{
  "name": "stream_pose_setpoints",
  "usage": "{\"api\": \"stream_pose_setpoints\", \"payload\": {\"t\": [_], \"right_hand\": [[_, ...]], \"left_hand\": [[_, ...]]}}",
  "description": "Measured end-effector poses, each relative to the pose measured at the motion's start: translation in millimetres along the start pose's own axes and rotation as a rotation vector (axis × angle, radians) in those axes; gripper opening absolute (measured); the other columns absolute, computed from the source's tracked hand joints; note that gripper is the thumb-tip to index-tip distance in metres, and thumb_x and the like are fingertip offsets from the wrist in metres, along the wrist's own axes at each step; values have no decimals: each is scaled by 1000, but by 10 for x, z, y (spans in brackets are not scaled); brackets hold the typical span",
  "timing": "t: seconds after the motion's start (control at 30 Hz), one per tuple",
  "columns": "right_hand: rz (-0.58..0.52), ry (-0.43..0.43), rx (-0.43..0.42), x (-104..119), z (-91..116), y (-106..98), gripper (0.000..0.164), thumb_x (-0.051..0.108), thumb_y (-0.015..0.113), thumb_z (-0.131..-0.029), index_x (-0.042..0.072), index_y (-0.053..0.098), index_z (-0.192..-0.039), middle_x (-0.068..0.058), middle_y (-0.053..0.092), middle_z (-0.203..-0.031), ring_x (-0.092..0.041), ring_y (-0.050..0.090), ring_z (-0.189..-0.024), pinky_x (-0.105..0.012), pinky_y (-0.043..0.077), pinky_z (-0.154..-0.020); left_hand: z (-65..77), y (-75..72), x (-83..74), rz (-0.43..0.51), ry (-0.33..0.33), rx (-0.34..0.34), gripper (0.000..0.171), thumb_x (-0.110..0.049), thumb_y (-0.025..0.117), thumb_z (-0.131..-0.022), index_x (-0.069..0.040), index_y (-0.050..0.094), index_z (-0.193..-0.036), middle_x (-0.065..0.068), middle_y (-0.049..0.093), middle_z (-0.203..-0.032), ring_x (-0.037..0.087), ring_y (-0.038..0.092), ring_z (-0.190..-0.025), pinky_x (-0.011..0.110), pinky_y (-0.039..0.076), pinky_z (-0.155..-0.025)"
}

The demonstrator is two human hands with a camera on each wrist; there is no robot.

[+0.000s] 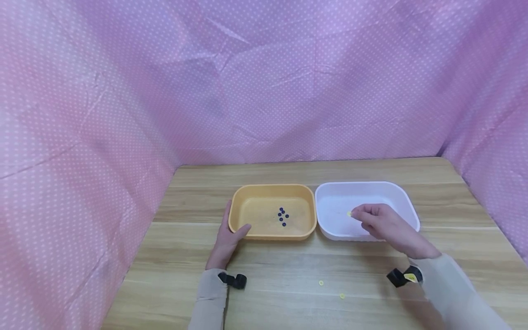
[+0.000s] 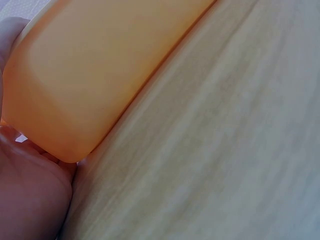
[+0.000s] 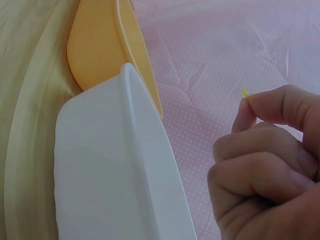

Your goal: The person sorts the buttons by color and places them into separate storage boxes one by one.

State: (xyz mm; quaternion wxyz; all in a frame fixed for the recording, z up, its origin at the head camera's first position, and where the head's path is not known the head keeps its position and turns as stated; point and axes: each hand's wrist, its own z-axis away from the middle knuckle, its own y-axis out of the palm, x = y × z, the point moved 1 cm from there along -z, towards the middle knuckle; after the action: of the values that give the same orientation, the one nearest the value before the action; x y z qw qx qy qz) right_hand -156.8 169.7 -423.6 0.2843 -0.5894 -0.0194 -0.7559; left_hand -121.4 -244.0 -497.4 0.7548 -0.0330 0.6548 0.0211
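My left hand point(image 1: 226, 238) grips the left front corner of a yellow-orange plastic tray point(image 1: 272, 237), thumb over the rim and fingers along the outer side. In the left wrist view the tray's wall point(image 2: 100, 75) fills the space beside the palm. Several small dark blue round pieces point(image 1: 283, 224) lie inside that tray. Over a white plastic tray point(image 1: 330, 231), my right hand point(image 1: 381, 224) pinches a small yellow ring point(image 3: 245, 93) between thumb and index finger. The ring is above the tray's rim in the right wrist view; its other fingers are curled.
Two small yellow rings point(image 1: 321, 283) lie apart on the wooden table point(image 1: 280, 307), in front of the trays. The trays stand side by side, their near edges almost level. Pink dotted cloth point(image 1: 264, 91) hangs behind the table and at both sides.
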Motion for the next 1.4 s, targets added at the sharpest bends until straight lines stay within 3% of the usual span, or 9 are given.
{"api": "stream_pose_setpoints", "payload": {"t": [0.43,0.7,0.87,1.03,1.13,1.23,1.4], "right_hand": [[9,10,24,-97,-146,-91,46,40,58,-96,-3,63,-112,3,27,-55,-11,23,-50,-28,26,-44],[67,33,31,-169,-258,-132,46,39,58,-96,-3,64,-113,3,32,-57,-11,30,-51,-29,28,-47],[83,39,38,-219,-334,-133,37,35,59,-96,0,69,-102,4,33,-57,-11,31,-51,-26,28,-46],[144,102,26,-306,-427,-129,30,28,61,-94,-1,68,-93,5,30,-56,-11,29,-49,-26,28,-46],[207,106,19,-349,-478,-118,27,25,61,-93,1,64,-80,5,30,-57,-12,30,-52,-27,30,-49],[269,98,9,-378,-523,-99,25,22,61,-91,3,61,-73,3,38,-60,-14,37,-59,-28,35,-55],[402,106,25,-394,-551,-61,22,20,62,-91,0,71,-92,-4,62,-83,-19,52,-77,-31,43,-70]], "left_hand": [[-2,1,-6,-5,-8,3,96,-9,73,-87,-27,12,-157,-6,19,-159,15,25,-141,34,19,-116],[3,2,-20,-14,1,4,96,-9,73,-87,-24,11,-158,-4,18,-160,17,24,-142,35,19,-116],[-9,-9,7,-14,-5,3,96,-9,73,-87,-25,10,-158,-5,17,-160,17,23,-142,35,18,-116],[-75,-45,168,29,6,4,96,-8,73,-86,-29,12,-157,-8,17,-159,15,22,-142,34,16,-116],[-108,-64,262,33,21,-3,96,-10,75,-86,-34,15,-156,-12,19,-158,13,23,-141,33,16,-116],[-123,-69,305,15,46,-14,95,-13,76,-85,-36,17,-155,-11,21,-158,13,24,-141,35,17,-117],[-114,-61,278,13,52,-12,95,-13,76,-85,-32,16,-156,-10,21,-158,15,24,-142,37,17,-117]]}}
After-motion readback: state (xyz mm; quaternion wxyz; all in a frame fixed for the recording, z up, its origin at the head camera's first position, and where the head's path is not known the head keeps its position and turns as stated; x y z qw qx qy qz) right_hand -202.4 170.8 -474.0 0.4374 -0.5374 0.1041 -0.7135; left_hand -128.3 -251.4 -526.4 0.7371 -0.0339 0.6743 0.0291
